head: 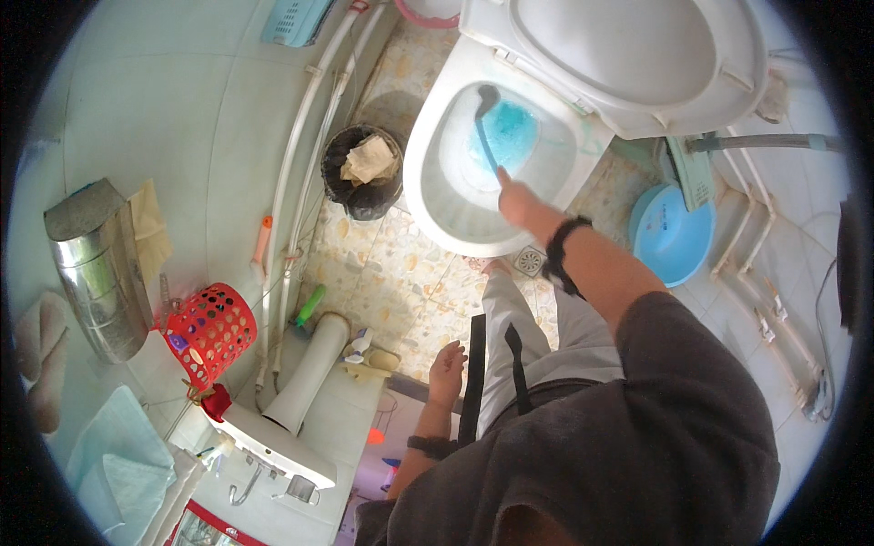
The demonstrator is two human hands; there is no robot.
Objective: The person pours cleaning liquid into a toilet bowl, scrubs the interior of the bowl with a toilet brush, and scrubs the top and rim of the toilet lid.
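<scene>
My right hand (522,205) grips the blue handle of a toilet brush (485,140) over the toilet bowl (464,211). The brush's dark grey head rests against the bowl's far inner wall, left of the bright blue water (513,126). Seat and lid (618,51) are raised. My left hand (448,368) hangs by my left leg with loosely curled fingers and nothing in it. A black strap (472,379) hangs just beside it.
Left of the toilet stands a black-lined waste bin (369,160) with paper inside. A blue basin (672,235) sits on the right. White pipes (290,198) run along the left wall, near a red perforated basket (212,334) and a pedestal washbasin (273,447). A floor drain (528,261) lies by my feet.
</scene>
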